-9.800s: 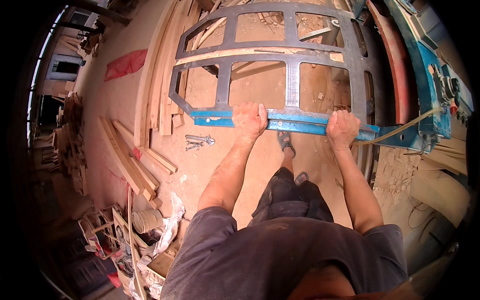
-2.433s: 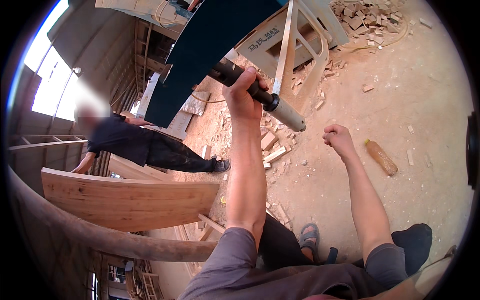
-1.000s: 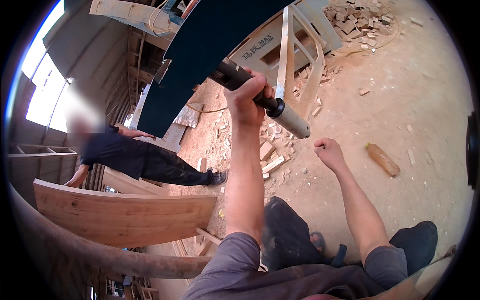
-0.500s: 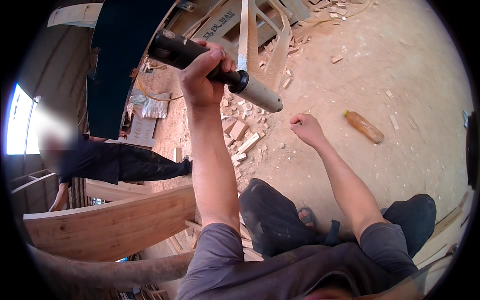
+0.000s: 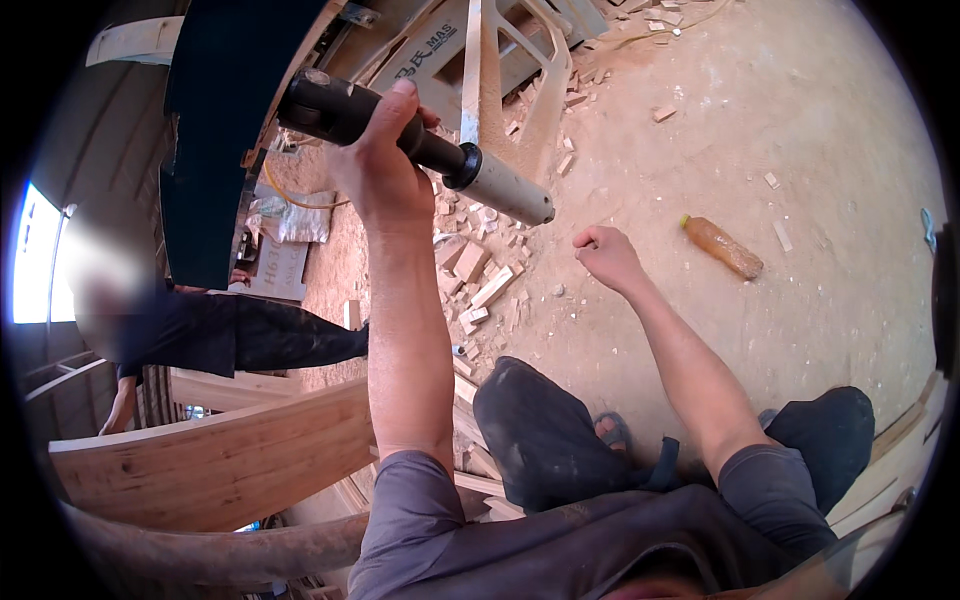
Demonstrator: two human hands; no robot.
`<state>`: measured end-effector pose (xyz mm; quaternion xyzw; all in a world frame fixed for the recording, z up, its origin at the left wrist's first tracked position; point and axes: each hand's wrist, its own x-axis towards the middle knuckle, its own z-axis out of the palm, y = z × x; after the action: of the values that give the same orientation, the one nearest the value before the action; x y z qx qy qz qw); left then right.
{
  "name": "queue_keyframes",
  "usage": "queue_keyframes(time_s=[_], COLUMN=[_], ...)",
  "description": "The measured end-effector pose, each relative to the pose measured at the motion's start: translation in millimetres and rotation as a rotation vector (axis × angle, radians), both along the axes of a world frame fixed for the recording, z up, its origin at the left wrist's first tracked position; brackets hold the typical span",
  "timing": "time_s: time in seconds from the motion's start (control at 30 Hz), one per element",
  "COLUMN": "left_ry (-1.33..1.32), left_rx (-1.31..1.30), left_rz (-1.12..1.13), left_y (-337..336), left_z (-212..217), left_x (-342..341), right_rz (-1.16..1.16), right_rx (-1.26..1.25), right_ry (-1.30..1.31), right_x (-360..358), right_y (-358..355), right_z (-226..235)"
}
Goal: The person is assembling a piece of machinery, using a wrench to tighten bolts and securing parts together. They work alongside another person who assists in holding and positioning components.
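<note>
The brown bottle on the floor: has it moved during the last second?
No. The bottle lies just left of the same wood sliver, as before.

Amber bottle (image 5: 722, 247), scattered wood offcuts (image 5: 492, 287)

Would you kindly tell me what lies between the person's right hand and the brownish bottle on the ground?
In the head view, only dusty floor shows between the right hand and the bottle.
</note>
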<state>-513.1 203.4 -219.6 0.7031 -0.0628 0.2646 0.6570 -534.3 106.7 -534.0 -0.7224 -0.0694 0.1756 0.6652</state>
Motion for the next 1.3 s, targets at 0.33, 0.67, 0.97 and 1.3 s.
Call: queue_keyframes(time_s=[0.33, 0.67, 0.97, 1.3], left_ry=[0.094, 0.062, 0.049, -0.021], left_rx=[0.03, -0.037, -0.024, -0.007], left_rz=[-0.647, -0.621, -0.156, -0.203], left_y=[39.2, 41.7, 7.4, 12.7], left_z=[13.2, 11.3, 11.1, 14.0], left_x=[10.0, 14.4, 1.1, 9.7], right_rz=[0.046, 0.037, 0.023, 0.043], right_rx=[-0.011, 0.002, 0.004, 0.057], right_ry=[0.096, 0.105, 0.08, 0.092], right_x=[-4.7, -6.3, -13.4, -5.7], right_y=[-2.3, 1.4, -0.4, 14.6], right_z=[-0.7, -0.8, -14.4, -23.4])
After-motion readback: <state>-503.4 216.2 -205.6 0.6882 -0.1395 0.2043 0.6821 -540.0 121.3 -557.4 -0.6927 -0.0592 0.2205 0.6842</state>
